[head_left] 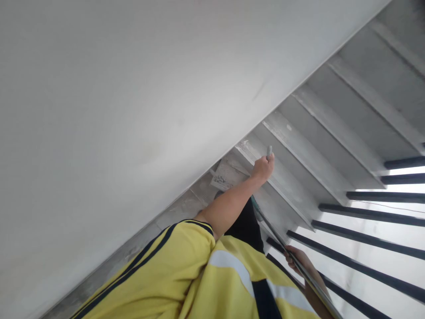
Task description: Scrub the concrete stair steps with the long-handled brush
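My left hand (263, 168) reaches out over the steps, its fingers wrapped round an upright grey handle whose rounded top pokes above the fist. Below that hand, by the wall, sits a pale dustpan (229, 173) with dark marks on it; my forearm hides how the handle joins it. At lower right, my right hand (298, 260) is closed on the long pole of a broom (274, 232). The pole runs from the bottom edge down toward the steps, with a greenish part at its far end, partly hidden by my dark trouser leg.
Grey stairs (318, 133) stretch toward the upper right. A plain pale wall (133, 110) borders them on the left. Dark railing bars (361, 237) line the right side, close to my right hand. Tiled floor (186, 204) shows near my feet.
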The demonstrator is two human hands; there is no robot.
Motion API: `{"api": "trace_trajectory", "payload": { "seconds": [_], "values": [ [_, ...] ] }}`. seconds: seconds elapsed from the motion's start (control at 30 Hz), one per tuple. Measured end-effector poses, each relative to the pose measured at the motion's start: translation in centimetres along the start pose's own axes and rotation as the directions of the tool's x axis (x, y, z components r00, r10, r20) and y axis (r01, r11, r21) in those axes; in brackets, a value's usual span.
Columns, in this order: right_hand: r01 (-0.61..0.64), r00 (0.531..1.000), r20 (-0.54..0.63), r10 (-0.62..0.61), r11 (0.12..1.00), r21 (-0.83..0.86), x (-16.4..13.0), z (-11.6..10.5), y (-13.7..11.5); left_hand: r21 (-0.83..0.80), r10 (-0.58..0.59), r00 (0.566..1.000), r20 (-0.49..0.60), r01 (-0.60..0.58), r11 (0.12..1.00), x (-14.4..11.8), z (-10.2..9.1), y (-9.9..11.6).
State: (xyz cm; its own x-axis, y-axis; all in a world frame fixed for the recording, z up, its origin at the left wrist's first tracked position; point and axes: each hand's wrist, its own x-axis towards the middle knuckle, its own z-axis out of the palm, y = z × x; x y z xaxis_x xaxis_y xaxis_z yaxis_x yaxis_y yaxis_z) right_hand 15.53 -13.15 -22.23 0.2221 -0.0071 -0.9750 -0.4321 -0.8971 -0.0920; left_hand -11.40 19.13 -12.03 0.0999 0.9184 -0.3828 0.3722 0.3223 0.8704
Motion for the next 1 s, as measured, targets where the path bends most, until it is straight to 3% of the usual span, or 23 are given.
{"api": "trace_trajectory", "payload": {
  "seconds": [0.4,0.7,1.0],
  "values": [
    [0.006,0.998,0.059,-0.007,1.0,0.01,0.2,0.5,1.0,0.024,0.025,1.0,0.004,-0.025,0.999,-0.4,-0.1,-0.7],
    [0.04,0.999,0.036,-0.039,0.999,-0.036,0.1,0.9,0.6,0.007,0.02,1.0,0.02,-0.02,1.0,-0.6,2.0,-1.0],
    [0.027,1.0,0.002,-0.027,1.0,-0.002,0.5,1.6,1.0,0.109,0.055,0.996,0.068,-0.063,0.992,1.3,1.2,-0.8]
  ]
}}
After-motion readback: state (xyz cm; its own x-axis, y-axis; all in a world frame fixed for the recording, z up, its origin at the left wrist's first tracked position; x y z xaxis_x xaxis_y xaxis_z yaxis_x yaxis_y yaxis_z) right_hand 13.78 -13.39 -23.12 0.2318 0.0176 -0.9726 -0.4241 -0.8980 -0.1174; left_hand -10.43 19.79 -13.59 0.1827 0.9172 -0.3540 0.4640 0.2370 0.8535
